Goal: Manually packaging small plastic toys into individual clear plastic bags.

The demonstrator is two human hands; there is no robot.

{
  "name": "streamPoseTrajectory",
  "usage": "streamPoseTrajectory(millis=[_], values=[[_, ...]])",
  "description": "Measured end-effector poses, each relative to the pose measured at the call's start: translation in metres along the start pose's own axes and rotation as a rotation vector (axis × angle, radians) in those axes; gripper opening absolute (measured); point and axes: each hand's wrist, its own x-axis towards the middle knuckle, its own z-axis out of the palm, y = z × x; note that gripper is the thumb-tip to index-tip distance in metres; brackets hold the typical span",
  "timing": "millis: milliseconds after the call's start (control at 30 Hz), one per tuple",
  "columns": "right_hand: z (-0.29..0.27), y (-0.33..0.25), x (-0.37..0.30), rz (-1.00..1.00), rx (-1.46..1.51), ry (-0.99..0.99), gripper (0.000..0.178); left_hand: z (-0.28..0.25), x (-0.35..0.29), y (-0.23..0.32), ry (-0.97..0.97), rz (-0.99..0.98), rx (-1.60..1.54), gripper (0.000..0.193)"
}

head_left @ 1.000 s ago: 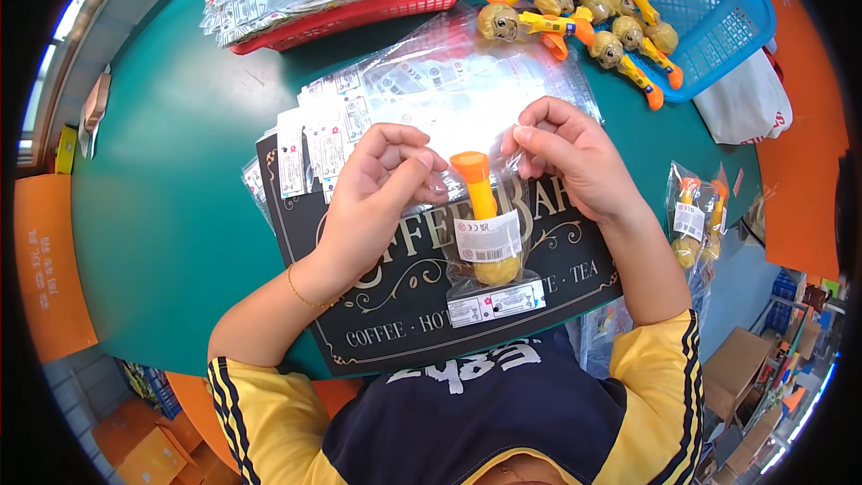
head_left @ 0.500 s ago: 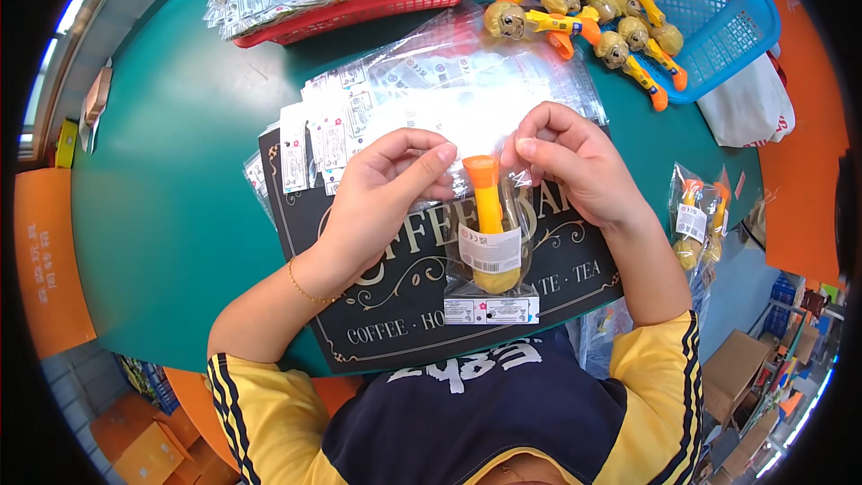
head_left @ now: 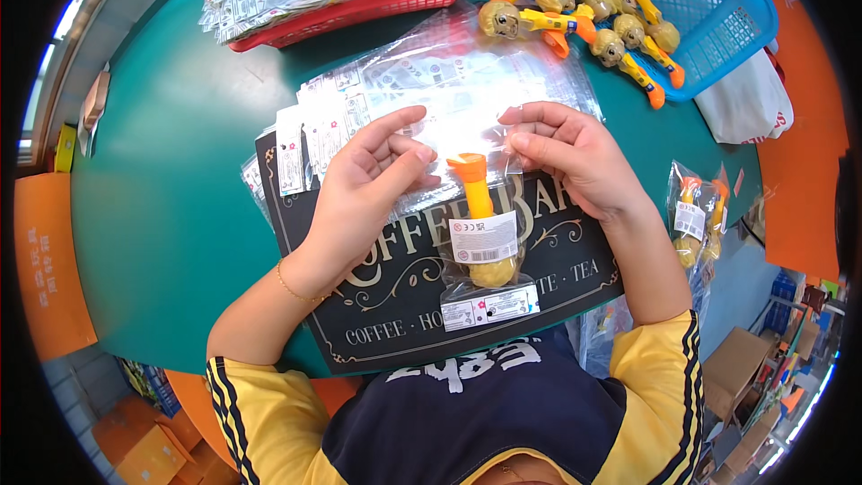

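A clear plastic bag [head_left: 451, 284] lies over the dark lettered board [head_left: 395, 310] in front of me. Inside it is a yellow and orange doll-headed toy [head_left: 479, 201], its golden head toward me and its orange end toward the bag's far end. A white label [head_left: 486, 237] crosses the toy, and a printed strip [head_left: 489, 307] runs along the bag's near edge. My right hand [head_left: 579, 162] pinches the bag's far right corner between thumb and fingers. Just left of the bag, my left hand [head_left: 364, 171] has thumb and forefinger apart, with nothing visible between them.
Flat bags [head_left: 359, 94] are stacked beyond the board on the green table [head_left: 171, 180]. A red basket [head_left: 359, 13] of bags stands at the back, beside a blue basket [head_left: 732, 45] with several toys. Two bagged toys [head_left: 690, 220] lie at the right edge.
My left thumb and forefinger have parted and the hand has shifted slightly left, off the bag. The bagged toy has tilted, its orange end swinging left. My right hand keeps its pinch.
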Motion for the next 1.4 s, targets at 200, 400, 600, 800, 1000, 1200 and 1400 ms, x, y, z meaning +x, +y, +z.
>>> streamPoseTrajectory(millis=[200,400,600,800,1000,1200,1400], values=[[-0.001,-0.002,-0.001,0.072,0.039,0.017,0.023,0.0,-0.003,0.004,-0.002,-0.09,0.081,0.024],[-0.001,-0.001,0.001,0.062,0.062,0.035,0.018,-0.001,-0.002,0.003,0.031,-0.082,0.012,0.02],[0.001,0.0,-0.001,-0.012,0.046,0.049,0.011,-0.007,0.0,0.0,-0.003,-0.077,-0.052,0.008],[-0.001,-0.008,-0.005,-0.463,-0.584,-0.09,0.014,-0.014,0.003,0.002,-0.11,-0.111,-0.164,0.005],[-0.009,-0.013,-0.002,-0.663,-0.713,-0.183,0.019,-0.016,0.006,0.005,-0.165,-0.098,-0.064,0.006],[-0.011,-0.014,-0.003,-0.616,-0.707,-0.192,0.022,-0.018,0.011,0.003,-0.26,-0.097,-0.115,0.007],[-0.011,-0.013,-0.002,-0.609,-0.734,-0.22,0.021,-0.021,0.012,-0.001,-0.261,-0.073,-0.103,0.009]])
